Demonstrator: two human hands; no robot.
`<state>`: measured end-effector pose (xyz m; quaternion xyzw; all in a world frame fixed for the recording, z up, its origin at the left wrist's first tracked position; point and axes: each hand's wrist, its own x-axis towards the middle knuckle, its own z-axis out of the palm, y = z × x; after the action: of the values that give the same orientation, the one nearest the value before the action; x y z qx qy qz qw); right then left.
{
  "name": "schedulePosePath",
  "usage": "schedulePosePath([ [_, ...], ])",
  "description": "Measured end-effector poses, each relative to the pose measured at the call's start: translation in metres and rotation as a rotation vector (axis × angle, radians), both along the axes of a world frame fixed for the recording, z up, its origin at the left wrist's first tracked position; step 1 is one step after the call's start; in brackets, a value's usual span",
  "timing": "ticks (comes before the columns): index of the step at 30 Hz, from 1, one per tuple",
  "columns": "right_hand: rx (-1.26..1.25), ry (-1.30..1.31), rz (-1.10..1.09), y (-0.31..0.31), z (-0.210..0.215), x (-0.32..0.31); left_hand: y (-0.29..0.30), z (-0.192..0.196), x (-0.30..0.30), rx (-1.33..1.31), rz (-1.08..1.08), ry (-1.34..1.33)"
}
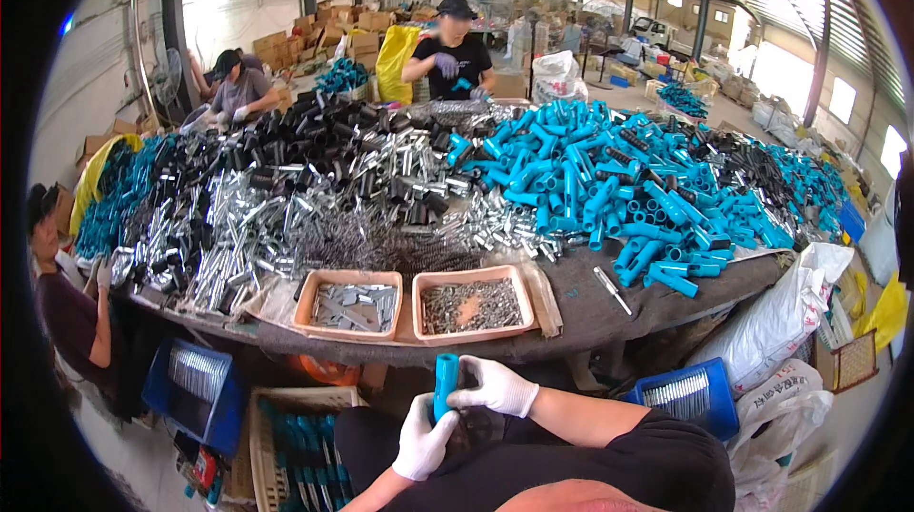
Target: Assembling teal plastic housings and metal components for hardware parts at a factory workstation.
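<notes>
At six o'clock, the plastic tube (445, 381) is gleaming, the cloth gloves (500, 388) looking matt. Metal rods (224, 250) are glinting at nine.

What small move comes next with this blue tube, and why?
Perhaps steady the blue tube in your left hand and free your right hand for the right-hand tray: both hands are on the tube, and small metal pieces lie in that tray, just beyond.
</notes>
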<state>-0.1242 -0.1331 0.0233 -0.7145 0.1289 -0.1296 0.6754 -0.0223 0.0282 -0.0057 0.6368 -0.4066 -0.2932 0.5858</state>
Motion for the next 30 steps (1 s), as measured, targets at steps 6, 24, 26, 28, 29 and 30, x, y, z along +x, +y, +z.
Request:
schedulePosePath([
  [6, 0.039, 0.060, 0.005, 0.003, 0.001, 0.006, 0.005, 0.017, -0.001, 0.087, 0.009, 0.105],
  [24, 0.126, 0.021, 0.116, 0.011, 0.008, 0.004, 0.023, -0.001, 0.003, 0.024, -0.374, 0.624],
  [26, 0.125, -0.078, 0.109, 0.004, 0.005, 0.008, 0.025, 0.006, 0.013, 0.049, -0.411, 0.639],
  [28, 0.152, -0.063, 0.095, 0.004, 0.004, 0.019, 0.031, 0.026, 0.025, 0.048, -0.389, 0.623],
  [29, 0.129, -0.027, 0.072, 0.005, 0.005, 0.026, 0.035, 0.030, 0.028, 0.034, -0.372, 0.603],
  [30, 0.134, -0.008, 0.114, 0.010, 0.013, 0.033, 0.039, 0.026, 0.031, -0.039, -0.317, 0.565],
])
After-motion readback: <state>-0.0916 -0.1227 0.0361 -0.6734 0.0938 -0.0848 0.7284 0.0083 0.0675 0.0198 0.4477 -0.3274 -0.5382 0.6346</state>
